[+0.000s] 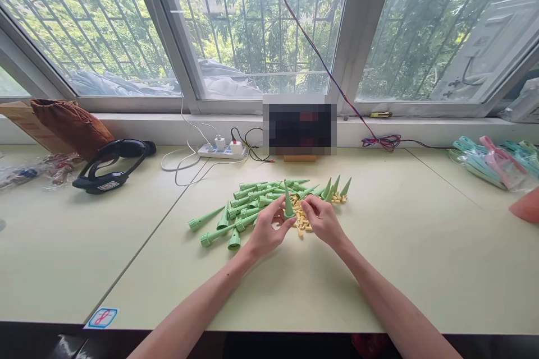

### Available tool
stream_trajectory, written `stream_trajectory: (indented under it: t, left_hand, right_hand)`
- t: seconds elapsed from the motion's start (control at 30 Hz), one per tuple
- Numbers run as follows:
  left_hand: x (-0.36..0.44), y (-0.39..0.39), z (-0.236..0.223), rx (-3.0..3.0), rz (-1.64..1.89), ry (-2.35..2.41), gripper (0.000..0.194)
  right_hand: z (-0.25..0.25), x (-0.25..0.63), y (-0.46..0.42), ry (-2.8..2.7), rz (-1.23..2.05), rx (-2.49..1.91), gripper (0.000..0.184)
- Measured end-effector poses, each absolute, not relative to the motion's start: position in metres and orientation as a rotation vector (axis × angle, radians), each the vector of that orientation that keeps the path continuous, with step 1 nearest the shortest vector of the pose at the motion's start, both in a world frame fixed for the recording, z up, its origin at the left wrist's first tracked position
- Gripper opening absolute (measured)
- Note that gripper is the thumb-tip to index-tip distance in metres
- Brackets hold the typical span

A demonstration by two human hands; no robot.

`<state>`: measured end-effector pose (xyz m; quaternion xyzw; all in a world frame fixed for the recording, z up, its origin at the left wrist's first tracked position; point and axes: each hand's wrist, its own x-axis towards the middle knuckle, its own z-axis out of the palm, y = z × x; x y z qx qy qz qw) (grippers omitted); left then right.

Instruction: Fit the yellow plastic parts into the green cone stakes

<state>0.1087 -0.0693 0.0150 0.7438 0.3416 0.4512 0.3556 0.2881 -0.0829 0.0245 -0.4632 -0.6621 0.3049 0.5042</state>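
Note:
My left hand [267, 230] is closed around a green plastic watering spike [288, 203], holding it with the tip up. Close beside it, the fingers of my right hand [326, 221] are pinched together; whatever they may hold is hidden. Between and beneath the hands lies a heap of small yellow plastic valves [302, 223]. Many loose green spikes [244, 223] are piled to the left and behind my left hand, pointing various ways. Behind my right hand, several green spikes [345, 187] stand tip up, with yellow pieces around their bases.
At the back are a pixelated dark screen [300, 129] and a power strip [221, 150] with cables. Black headgear [113, 165] and a brown pouch [69, 123] are on the left. Bagged pastel items [497, 162] and a reddish object [525, 206] lie at the right.

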Motion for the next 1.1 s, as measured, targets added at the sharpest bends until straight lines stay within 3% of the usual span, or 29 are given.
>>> stream_trajectory:
  t: [0.43,0.63,1.1]
  left_hand:
    - [0.110,-0.072,0.016,1.914,1.154,0.880,0.055]
    - [0.113,-0.073,0.025,1.673,1.106,0.898,0.057]
    - [0.112,-0.071,0.020,1.763,1.128,0.936,0.054]
  right_hand:
    - [0.024,0.286,-0.082,-1.635,0.662,-1.145,0.047]
    - [0.027,0.286,-0.083,-1.574,0.669,-1.121,0.028]
    - [0.027,0.289,-0.081,-1.702,0.617,-1.085,0.027]
